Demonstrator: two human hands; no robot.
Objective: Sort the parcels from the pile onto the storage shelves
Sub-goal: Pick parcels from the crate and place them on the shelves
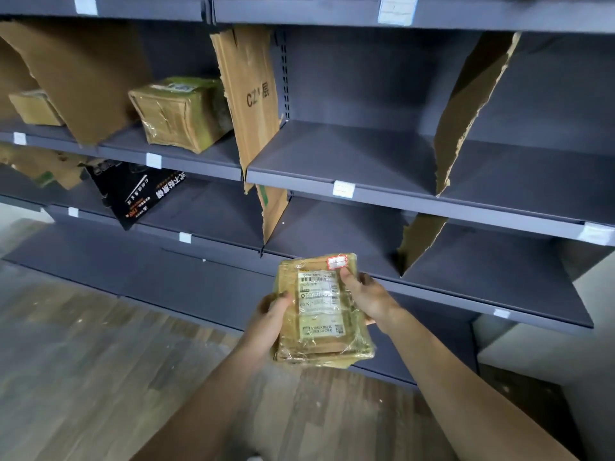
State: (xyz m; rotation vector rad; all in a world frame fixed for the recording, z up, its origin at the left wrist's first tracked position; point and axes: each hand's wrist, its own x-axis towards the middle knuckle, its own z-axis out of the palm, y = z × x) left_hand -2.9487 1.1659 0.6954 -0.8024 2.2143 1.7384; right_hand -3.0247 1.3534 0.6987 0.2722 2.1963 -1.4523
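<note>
— Head view: parcel [321,311] orientation?
— Label up, long axis toward shelves [349,154], held before the lower ones. Left hand [271,319] and right hand [367,297] grip its sides. Dividers [248,94] split bays; box [181,113] upper left.

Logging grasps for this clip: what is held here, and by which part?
A taped parcel, in both hands: left hand grips its left edge, right hand its upper right edge.
</note>
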